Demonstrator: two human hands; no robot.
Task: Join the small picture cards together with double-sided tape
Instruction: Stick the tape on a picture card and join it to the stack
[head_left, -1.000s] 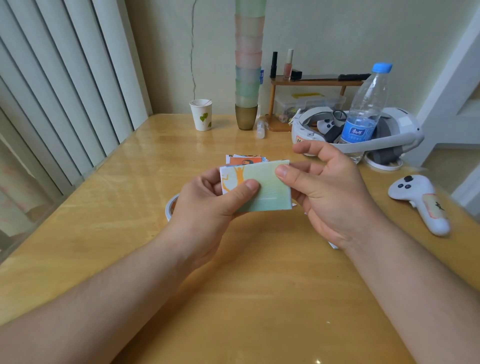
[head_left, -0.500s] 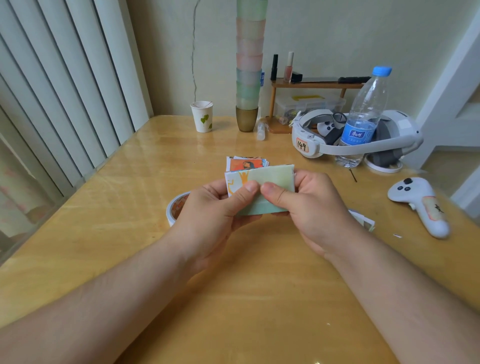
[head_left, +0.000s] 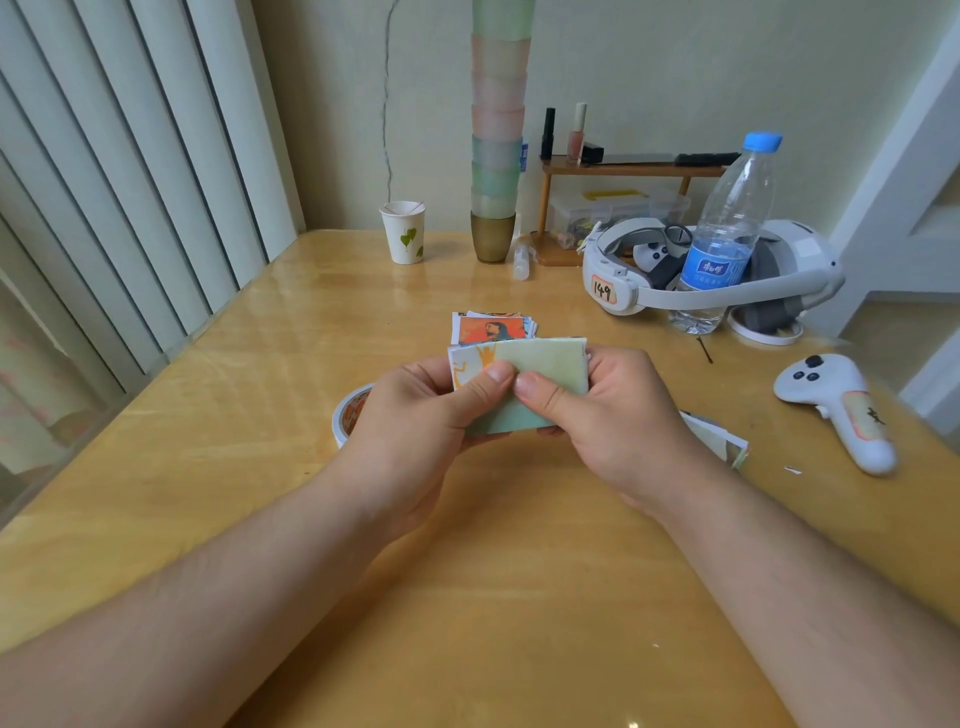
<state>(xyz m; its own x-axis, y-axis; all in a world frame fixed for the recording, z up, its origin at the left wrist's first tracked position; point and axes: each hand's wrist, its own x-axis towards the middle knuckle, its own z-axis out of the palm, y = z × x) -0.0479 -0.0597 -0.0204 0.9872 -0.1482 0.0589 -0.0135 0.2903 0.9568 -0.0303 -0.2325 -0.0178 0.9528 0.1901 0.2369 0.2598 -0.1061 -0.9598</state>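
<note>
We pinch one pale green picture card (head_left: 540, 374) between both hands above the table (head_left: 218, 415): our left hand (head_left: 421, 410) has its thumb pressed on the card's face, our right hand (head_left: 608, 410) likewise, thumbs nearly touching. One tape roll (head_left: 345, 415) lies just left of the left hand. One stack of cards (head_left: 491, 327) lies just beyond the held card, and further cards (head_left: 722, 441) lie right of our right wrist.

Tape roll (head_left: 347, 415): the left hand (head_left: 415, 415) is covering most of it, leaving only its left rim showing.
Held card (head_left: 540, 364): thumbs are hiding its lower middle.
Card stack (head_left: 491, 327): the held card is blocking its near edge.
Cup tower (head_left: 498, 104): the top edge is cutting it off.
Folded paper (head_left: 719, 439): the right hand (head_left: 618, 415) is partly hiding it.
</note>
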